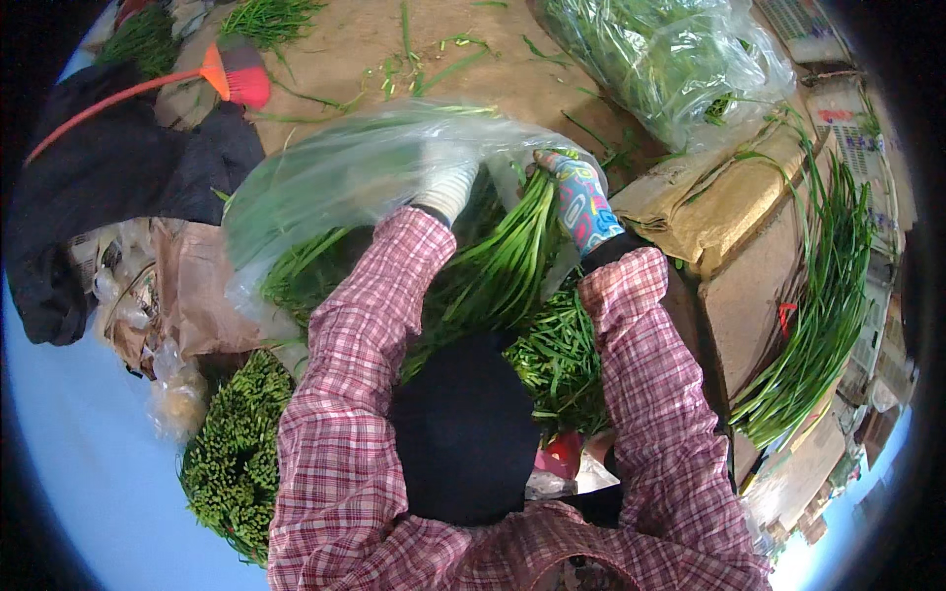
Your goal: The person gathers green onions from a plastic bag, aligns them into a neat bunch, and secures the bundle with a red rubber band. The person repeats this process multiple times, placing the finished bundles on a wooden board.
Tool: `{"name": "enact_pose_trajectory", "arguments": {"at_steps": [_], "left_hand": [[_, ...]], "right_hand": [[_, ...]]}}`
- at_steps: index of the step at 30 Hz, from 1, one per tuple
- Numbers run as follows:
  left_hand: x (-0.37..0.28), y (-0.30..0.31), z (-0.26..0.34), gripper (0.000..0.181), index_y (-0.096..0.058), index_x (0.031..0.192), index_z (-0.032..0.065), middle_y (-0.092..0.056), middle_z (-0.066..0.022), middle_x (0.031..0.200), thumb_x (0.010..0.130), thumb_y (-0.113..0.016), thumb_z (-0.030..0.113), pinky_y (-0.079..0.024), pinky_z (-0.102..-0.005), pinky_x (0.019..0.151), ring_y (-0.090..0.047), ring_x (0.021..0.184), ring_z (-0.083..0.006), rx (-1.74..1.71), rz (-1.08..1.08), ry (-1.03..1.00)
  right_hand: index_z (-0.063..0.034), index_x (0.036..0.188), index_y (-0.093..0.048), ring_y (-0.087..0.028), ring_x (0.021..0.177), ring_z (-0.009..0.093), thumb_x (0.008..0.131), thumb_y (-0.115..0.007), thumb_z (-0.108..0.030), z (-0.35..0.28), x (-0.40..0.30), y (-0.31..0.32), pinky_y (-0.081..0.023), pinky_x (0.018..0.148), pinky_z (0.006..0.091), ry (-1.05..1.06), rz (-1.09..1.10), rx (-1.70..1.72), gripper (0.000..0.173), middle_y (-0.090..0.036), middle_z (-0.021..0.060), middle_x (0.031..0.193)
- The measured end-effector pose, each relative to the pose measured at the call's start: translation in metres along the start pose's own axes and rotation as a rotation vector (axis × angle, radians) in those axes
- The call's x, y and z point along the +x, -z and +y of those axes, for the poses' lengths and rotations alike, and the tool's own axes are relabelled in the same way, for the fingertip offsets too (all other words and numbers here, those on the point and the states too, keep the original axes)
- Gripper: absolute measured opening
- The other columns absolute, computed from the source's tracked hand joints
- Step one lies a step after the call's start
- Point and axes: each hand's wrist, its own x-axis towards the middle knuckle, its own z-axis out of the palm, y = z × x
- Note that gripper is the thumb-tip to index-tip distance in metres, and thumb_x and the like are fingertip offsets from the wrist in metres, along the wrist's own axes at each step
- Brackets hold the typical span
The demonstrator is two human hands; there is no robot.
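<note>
My left hand (449,177), in a pale knit glove, reaches beneath a clear plastic bag (340,162) that blurs it; its fingers cannot be made out. My right hand (576,192), in a patterned glove, grips a bunch of long green leafy stalks (536,236) near their ends, at the right side of the bag. The stalks fan down and left between my forearms. More greens show through the film at the left. Short-cut green stalks (565,354) lie below, near my right sleeve.
A filled plastic bag of greens (658,59) lies at upper right, above folded gold-coloured packaging (687,199). Long green stalks (828,310) rest on cardboard at right. A red-handled tool (118,107) and dark cloth (133,148) are at left. Bundled green stalks (244,451) stand at lower left.
</note>
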Motion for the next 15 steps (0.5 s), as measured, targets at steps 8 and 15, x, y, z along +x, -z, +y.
{"name": "enact_pose_trajectory", "arguments": {"at_steps": [8, 15], "left_hand": [[-0.005, 0.0, 0.003, 0.024, -0.062, 0.107, 0.0062, -0.064, -0.0115, 0.108, 0.088, -0.057, 0.021, -0.046, -0.0383, 0.089, -0.059, 0.099, -0.0274, -0.423, 0.151, 0.025], [-0.01, 0.067, -0.014, 0.06, -0.053, 0.125, 0.0081, -0.054, -0.0198, 0.125, 0.071, -0.069, 0.027, -0.038, -0.041, 0.101, -0.048, 0.117, -0.0359, -0.069, -0.344, -0.145]], "right_hand": [[0.0001, 0.086, -0.066, -0.057, 0.064, 0.014, 0.086, -0.061, -0.018, 0.003, -0.003, 0.003, -0.046, 0.06, 0.0272, -0.01, -0.045, 0.01, 0.019, -0.064, 0.0052, 0.076], [-0.0007, 0.085, -0.066, -0.057, 0.063, 0.014, 0.084, -0.065, -0.021, -0.005, -0.011, -0.003, -0.046, 0.059, 0.0279, -0.05, 0.013, 0.059, 0.02, -0.064, 0.0053, 0.075]]}}
